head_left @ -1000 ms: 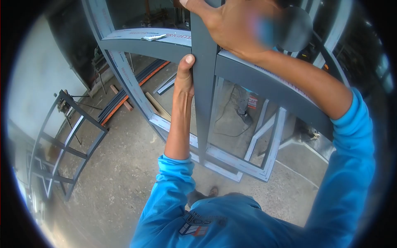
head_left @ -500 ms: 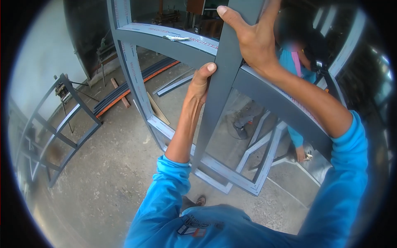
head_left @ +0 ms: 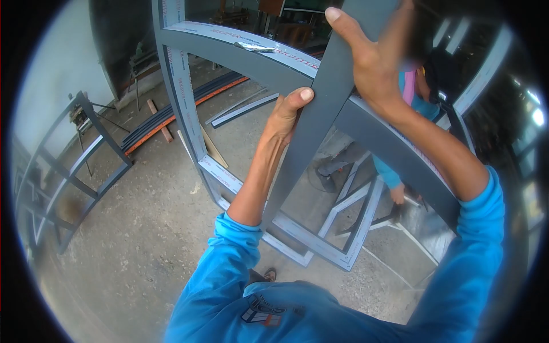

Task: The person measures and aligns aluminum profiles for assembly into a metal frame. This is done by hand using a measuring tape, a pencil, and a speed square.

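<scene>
A large grey metal window frame (head_left: 320,108) stands upright before me, with printed protective film along its rails. My left hand (head_left: 289,114) is closed around the edge of its wide middle post, thumb on the near face, fingers mostly hidden behind. Higher up, my right hand (head_left: 374,71) grips the same post from the other side, its thumb laid across the near face and its fingers partly blurred. Left of the post, a loose crumpled strip of film (head_left: 251,48) lies on the curved cross rail (head_left: 246,60).
A co-worker's hand (head_left: 397,194) is low behind the frame, near light metal bars (head_left: 366,200). On the left, another grey frame (head_left: 94,197) leans near the wall. Dark bars with an orange edge (head_left: 171,117) and loose strips (head_left: 243,111) lie on the concrete floor (head_left: 148,246).
My hands and the post have shifted slightly right in view, and the post leans more. The background has moved a little left. The co-worker's hand is now farther left and higher.
</scene>
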Demonstrator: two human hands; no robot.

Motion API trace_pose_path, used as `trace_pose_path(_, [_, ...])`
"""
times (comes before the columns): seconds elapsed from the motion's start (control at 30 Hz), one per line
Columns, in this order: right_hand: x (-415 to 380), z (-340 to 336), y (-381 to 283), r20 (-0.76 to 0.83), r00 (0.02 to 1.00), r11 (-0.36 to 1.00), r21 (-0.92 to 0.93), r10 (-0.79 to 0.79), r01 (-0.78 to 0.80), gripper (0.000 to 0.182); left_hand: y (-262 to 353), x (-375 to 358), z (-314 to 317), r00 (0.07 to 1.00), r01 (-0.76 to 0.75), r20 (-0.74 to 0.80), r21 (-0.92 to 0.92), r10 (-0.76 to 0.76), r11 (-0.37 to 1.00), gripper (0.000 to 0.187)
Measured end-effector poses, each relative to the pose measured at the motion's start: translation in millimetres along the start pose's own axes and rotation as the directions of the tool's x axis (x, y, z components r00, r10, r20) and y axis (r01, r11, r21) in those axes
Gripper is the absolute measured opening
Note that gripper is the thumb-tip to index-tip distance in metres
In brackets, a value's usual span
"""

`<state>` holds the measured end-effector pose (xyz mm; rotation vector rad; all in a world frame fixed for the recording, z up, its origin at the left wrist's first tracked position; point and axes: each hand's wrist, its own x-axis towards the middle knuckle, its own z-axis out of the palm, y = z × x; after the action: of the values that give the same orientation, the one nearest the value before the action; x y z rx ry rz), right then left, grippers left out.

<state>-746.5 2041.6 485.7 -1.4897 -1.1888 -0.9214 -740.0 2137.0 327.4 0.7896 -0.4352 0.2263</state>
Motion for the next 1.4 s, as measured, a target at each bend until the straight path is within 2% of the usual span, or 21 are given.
trace_pose_path(0.07, [-0.5,2.0,-0.5,-0.007,1.0,0.999,0.024,-0.028,0.028,0.074,0.1,1.3,0.9,1.0,-0.004,-0.007,-0.006,0.004,1.0,0.07])
trace_pose_path(0.17, [-3.0,4.8,-15.4,-0.049,0.994,0.993,0.079,0.097,-0.093,0.073,-1.5,0.5,4.8,0.998,-0.051,-0.037,-0.012,0.051,0.999,0.065])
trace_pose_path(0.27, [0.6,2.1,-3.6,-0.005,0.995,0.991,0.096,0.096,-0.095,0.07,-1.1,1.4,3.9,0.999,-0.041,-0.024,0.0,0.041,0.999,0.065])
trace_pose_path(0.37, [1.3,0.3,-0.4,0.019,0.997,0.995,0.074,0.071,-0.072,0.067,-2.2,-0.6,4.3,0.997,-0.043,-0.062,0.021,0.044,0.999,0.066])
trace_pose_path(0.43, [1.7,-1.9,-1.5,0.027,1.0,0.998,-0.057,0.002,0.0,0.063,-0.3,-0.8,5.8,0.998,-0.04,-0.053,0.034,0.042,0.999,0.068])
trace_pose_path(0.47, [0.9,-1.6,-2.6,0.033,0.999,0.998,-0.061,0.006,-0.004,0.063,0.8,-1.0,4.0,0.998,-0.037,-0.056,0.027,0.039,0.999,0.068])
trace_pose_path(0.53, [0.9,2.8,-7.9,0.012,0.998,0.997,0.038,0.067,-0.067,0.063,3.8,-1.4,-0.6,0.998,0.061,0.011,0.04,-0.061,0.997,0.087])
trace_pose_path(0.63, [-1.5,5.7,-22.1,0.016,0.99,0.987,0.074,0.144,-0.144,0.064,3.6,0.0,-0.7,0.999,0.05,0.003,0.03,-0.05,0.998,0.087])
trace_pose_path(0.67, [-1.8,6.0,-22.3,0.016,0.985,0.982,0.086,0.17,-0.171,0.064,1.2,-0.2,0.1,0.999,0.051,-0.001,0.027,-0.051,0.998,0.087])
trace_pose_path(0.73, [1.3,6.2,-11.9,0.003,1.0,0.999,0.022,0.023,-0.023,0.065,-2.8,0.9,1.5,0.997,-0.039,-0.056,0.084,0.044,0.996,0.076])
trace_pose_path(0.77, [-0.1,5.4,-9.0,0.006,1.0,1.0,0.018,0.024,-0.025,0.065,-3.8,0.9,1.9,0.995,-0.066,-0.073,0.102,0.074,0.993,0.074])
trace_pose_path(0.83, [-0.8,7.6,-10.9,-0.015,1.0,0.995,0.096,0.024,-0.023,0.065,-1.8,1.2,3.5,0.996,-0.066,-0.051,0.112,0.073,0.992,0.074])
trace_pose_path(0.97, [1.0,2.4,-5.7,0.03,0.999,0.995,0.093,0.023,-0.026,0.065,-0.5,0.2,5.8,0.995,-0.084,-0.042,0.118,0.09,0.989,0.073])
trace_pose_path(1.07, [1.2,2.4,-6.0,0.012,0.999,0.999,0.013,-0.04,0.039,0.064,-1.1,0.4,5.3,0.995,-0.088,-0.041,0.116,0.093,0.989,0.073])
trace_pose_path(1.17, [2.1,2.8,-13.0,0.015,1.0,0.998,0.059,-0.017,0.016,0.064,2.0,0.0,6.8,0.995,-0.088,-0.028,0.113,0.092,0.99,0.073])
trace_pose_path(1.23, [-2.7,2.5,-23.6,0.047,0.988,0.983,0.107,0.144,-0.148,0.063,1.6,-1.1,8.2,0.994,-0.092,-0.045,0.097,0.097,0.991,0.074])
trace_pose_path(1.4, [-3.1,6.5,-23.2,0.014,0.992,0.988,0.092,0.122,-0.123,0.063,-0.2,0.5,7.0,0.994,-0.093,-0.044,0.072,0.096,0.993,0.073])
